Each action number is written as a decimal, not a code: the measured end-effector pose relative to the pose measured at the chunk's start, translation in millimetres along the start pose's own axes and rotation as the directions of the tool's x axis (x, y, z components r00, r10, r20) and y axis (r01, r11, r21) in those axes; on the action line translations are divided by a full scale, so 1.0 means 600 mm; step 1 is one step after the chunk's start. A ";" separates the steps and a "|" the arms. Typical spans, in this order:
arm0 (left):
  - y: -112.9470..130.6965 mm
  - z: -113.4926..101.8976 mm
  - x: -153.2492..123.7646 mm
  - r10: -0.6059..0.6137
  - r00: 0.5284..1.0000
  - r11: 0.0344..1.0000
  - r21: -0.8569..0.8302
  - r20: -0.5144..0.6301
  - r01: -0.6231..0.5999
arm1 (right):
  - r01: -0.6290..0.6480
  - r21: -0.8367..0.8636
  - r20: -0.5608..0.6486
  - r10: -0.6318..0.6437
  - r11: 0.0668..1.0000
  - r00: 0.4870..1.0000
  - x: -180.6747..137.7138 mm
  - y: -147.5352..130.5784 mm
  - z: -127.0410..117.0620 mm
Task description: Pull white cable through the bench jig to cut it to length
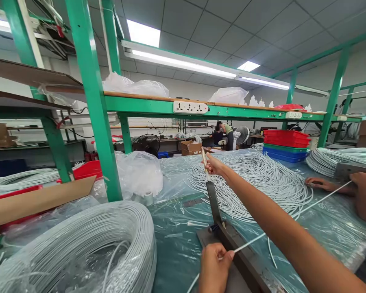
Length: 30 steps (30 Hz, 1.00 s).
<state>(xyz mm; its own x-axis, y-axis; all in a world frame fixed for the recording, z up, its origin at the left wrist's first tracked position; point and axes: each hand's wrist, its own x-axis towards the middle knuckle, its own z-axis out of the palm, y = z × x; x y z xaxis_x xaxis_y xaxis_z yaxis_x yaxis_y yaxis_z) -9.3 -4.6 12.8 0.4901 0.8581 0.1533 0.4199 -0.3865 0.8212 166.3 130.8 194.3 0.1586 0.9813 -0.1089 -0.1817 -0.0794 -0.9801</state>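
A lever cutter (228, 240) with a dark metal base sits on the plastic-covered bench in front of me. Its blade arm (213, 201) stands raised. My right hand (212, 165) is closed round the pale handle at the arm's top. My left hand (215, 266) pinches a thin white cable (293, 215) right at the cutter's base. The cable runs taut to the right, towards a co-worker's hands (361, 193) at a grey metal block (347, 170). A large heap of cut white cable lengths (262, 179) lies behind the cutter.
A big coil of white cable (88, 244) fills the near left. A green rack post (94, 101) stands beside clear plastic bags (138, 171). Stacked red, green and blue trays (285, 144) sit at the back right, and another cable coil (338, 158) lies far right. A person works in the far background.
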 end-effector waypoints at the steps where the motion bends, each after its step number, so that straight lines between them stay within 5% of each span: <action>1: 0.003 -0.002 -0.004 0.017 1.000 0.997 0.082 0.001 -0.017 | 0.015 0.018 0.012 -0.015 1.000 1.000 -0.010 -0.003 -0.003; 7: 0.014 -0.013 -0.013 0.076 0.986 0.921 0.367 0.151 -0.127 | 0.111 0.143 0.137 -0.130 0.984 0.982 -0.126 -0.019 -0.034; 11: 0.014 -0.007 -0.006 0.134 0.978 0.941 0.290 0.157 -0.175 | 0.086 0.166 0.207 -0.120 0.982 0.971 -0.226 -0.008 -0.060; 17: 0.017 -0.004 0.003 0.075 0.992 0.986 0.143 0.105 -0.090 | -0.063 0.053 0.366 0.039 0.997 0.930 -0.347 0.034 -0.108; 20: 0.021 -0.012 0.004 0.080 0.984 0.993 0.071 0.158 -0.092 | -0.074 -0.066 0.427 0.095 0.995 0.899 -0.380 0.054 -0.130; 24: 0.027 -0.016 0.006 0.087 0.979 0.995 0.037 0.184 -0.096 | -0.136 -0.194 0.354 0.198 0.972 0.914 -0.402 0.070 -0.145; 30: 0.025 0.002 0.016 0.019 0.979 0.994 -0.109 0.204 0.003 | -0.165 -0.205 0.312 0.224 0.965 0.923 -0.417 0.072 -0.137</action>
<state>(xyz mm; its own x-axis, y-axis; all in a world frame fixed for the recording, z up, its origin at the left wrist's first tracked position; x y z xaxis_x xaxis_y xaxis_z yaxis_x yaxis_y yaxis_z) 2.5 -2.6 25.8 0.6436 0.7635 0.0536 0.3354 -0.3443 0.8769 198.7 -132.3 165.7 -0.1965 0.9430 -0.2685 -0.0023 -0.2743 -0.9617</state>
